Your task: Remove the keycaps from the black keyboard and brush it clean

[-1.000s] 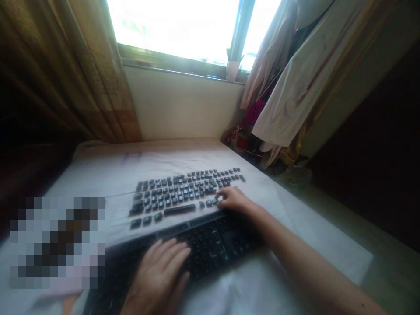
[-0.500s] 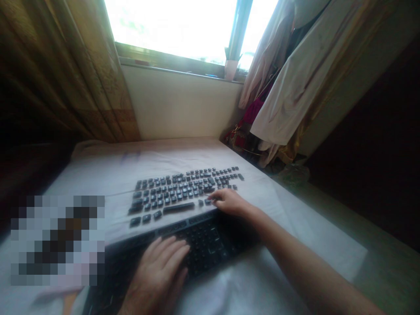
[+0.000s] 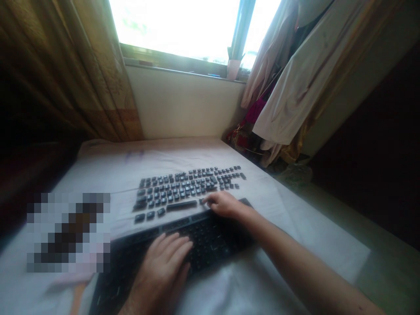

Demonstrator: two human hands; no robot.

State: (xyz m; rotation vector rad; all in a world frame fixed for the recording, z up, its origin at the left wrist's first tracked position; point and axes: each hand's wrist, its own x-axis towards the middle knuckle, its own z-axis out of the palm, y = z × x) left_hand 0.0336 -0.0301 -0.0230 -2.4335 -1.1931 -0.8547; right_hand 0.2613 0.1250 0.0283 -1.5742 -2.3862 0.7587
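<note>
A black keyboard [image 3: 210, 243] lies on the white sheet, its key area showing without most of its caps. My left hand [image 3: 164, 262] rests flat across the keyboard's middle, fingers stretched out and close together. Beyond the keyboard, loose black keycaps [image 3: 177, 191] are laid out in rows like a keyboard layout. The long space bar cap [image 3: 182, 205] lies in the nearest row. At that bar's right end, my right hand [image 3: 225, 204] has thumb and forefinger pinched on a small keycap [image 3: 201, 201], which the fingers partly hide.
The white-sheeted surface [image 3: 295, 227] ends at an edge on the right. At the left lie a blurred-out item [image 3: 68, 234] and something pinkish with an orange strip [image 3: 78, 297]. Curtains, a window and hanging clothes [image 3: 288, 96] stand behind.
My right hand has moved slightly left along the nearest row, to the keycap beside the space bar. My left hand stays on the keyboard. The whole view has shifted a little.
</note>
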